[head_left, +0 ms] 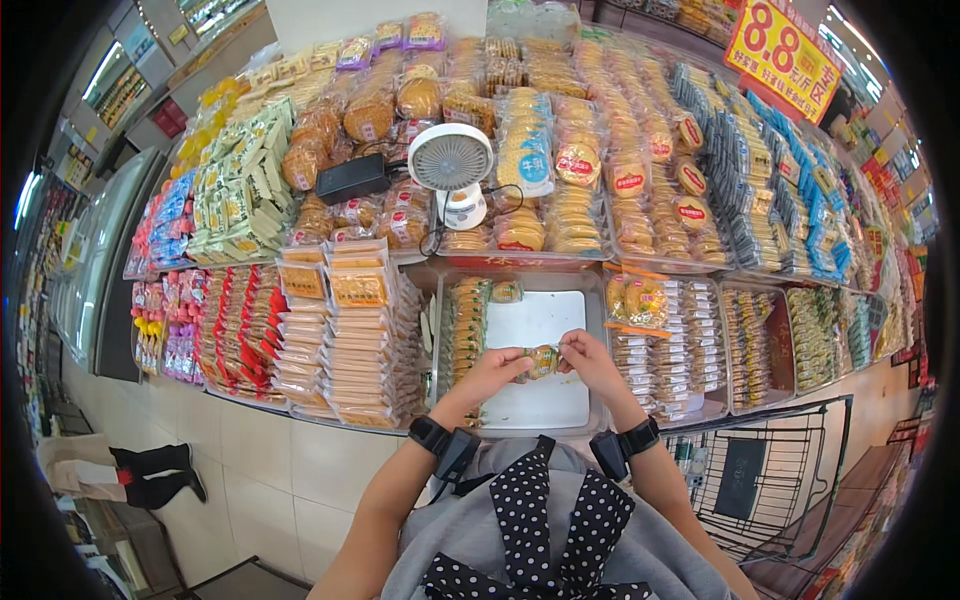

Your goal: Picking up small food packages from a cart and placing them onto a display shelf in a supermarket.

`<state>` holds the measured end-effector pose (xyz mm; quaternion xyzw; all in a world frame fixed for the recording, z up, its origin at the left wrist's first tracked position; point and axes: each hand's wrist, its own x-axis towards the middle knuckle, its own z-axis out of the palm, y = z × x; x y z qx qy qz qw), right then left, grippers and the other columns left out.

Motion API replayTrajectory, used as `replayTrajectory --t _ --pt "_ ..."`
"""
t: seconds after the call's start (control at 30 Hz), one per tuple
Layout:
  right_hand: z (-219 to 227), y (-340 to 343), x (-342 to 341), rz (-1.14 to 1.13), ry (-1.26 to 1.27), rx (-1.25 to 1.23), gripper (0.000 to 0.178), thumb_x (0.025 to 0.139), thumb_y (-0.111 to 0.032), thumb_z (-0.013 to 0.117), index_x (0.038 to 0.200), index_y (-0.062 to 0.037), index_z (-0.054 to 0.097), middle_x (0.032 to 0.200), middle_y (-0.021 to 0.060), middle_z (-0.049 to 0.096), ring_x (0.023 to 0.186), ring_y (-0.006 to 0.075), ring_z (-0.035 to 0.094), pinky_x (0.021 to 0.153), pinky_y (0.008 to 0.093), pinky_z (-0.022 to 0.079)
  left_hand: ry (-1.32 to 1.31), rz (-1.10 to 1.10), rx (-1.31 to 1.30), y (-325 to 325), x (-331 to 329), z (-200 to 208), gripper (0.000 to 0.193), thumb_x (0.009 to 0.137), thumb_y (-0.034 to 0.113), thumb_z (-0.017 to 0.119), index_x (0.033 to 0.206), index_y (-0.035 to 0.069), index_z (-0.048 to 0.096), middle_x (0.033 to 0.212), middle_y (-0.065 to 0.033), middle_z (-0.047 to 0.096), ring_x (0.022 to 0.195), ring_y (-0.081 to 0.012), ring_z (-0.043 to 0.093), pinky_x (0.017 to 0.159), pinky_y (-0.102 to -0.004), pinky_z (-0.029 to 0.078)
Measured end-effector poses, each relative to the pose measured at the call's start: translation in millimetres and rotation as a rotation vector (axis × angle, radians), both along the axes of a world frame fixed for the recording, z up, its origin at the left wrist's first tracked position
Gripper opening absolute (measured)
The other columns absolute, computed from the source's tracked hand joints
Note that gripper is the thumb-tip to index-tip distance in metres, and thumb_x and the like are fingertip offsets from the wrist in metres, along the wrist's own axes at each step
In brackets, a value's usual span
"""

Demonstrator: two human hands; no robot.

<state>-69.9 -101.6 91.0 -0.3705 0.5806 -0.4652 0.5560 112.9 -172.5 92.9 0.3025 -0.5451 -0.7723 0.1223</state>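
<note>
Between my two hands is a small wrapped snack packet [543, 361], tan with green and printed marks. My left hand [497, 371] pinches its left end, and my right hand [590, 358] grips the right end with the fingertips. They hold it above a white-bottomed tray [540, 408]. Along the tray's left side stands a tight row of similar packets [467, 325]. One more packet [507, 291] lies at the far end, beside that row. A few small dark specks show on the white bottom.
A white desk fan [450, 160] and a black box [352, 179] with a cable rest on packaged cookies beyond the tray. Stacked biscuit packs [358, 330] rise to the left. Orange-edged packs [640, 300] lie right. A shopping cart [760, 480] stands lower right; a person's boots [160, 475] show lower left.
</note>
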Motion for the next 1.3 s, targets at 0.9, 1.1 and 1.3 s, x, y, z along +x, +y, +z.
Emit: replayTrajectory --t 0.9,1.1,1.3 --pt "-72 -101 -4 0.036 0.226 0.015 0.007 0.078 -0.005 0.045 0.084 -0.001 0.045 0.072 0.0065 0.051 0.066 0.0129 0.051 0.061 0.0243 0.041 -0.307 0.229 -0.139 -41 -36 -56 0.055 0.069 0.015 0.055 0.117 0.001 0.033 0.111 -0.0172 0.044 0.085 -0.0196 0.051 0.071 -0.0267 0.041" --pt "-88 -111 -7 0.018 0.194 0.045 0.015 0.078 -0.006 0.047 0.091 0.0002 0.046 0.08 0.0095 0.054 0.072 0.0149 0.054 0.063 0.0251 0.042 -0.388 0.247 0.004 -59 -44 -50 0.055 0.069 0.016 0.054 0.117 0.0 0.032 0.1 -0.014 0.049 0.077 -0.0168 0.051 0.067 -0.0247 0.04" --pt "-80 -115 -6 -0.016 0.189 0.082 0.03 0.076 -0.008 0.051 0.104 0.0014 0.044 0.098 0.013 0.052 0.081 0.0176 0.055 0.07 0.0252 0.043 -0.471 0.241 -0.074 -71 -45 -58 0.057 0.067 0.019 0.054 0.114 -0.006 0.034 0.093 -0.0201 0.053 0.073 -0.0206 0.055 0.065 -0.0286 0.043"
